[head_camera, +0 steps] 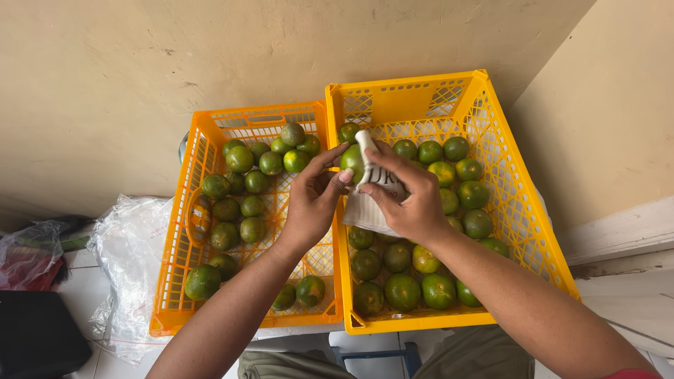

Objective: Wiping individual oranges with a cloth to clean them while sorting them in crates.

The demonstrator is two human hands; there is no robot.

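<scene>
My left hand grips a green citrus fruit by its fingertips, above the seam between two yellow crates. My right hand presses a white cloth with dark print against that fruit. Below lie several green and yellow-green citrus fruits in the right crate. The left crate also holds several green fruits, spread more thinly.
Both crates stand side by side against a beige wall. Crumpled clear plastic bags lie left of the left crate, with a black object at the lower left. A white ledge runs along the right.
</scene>
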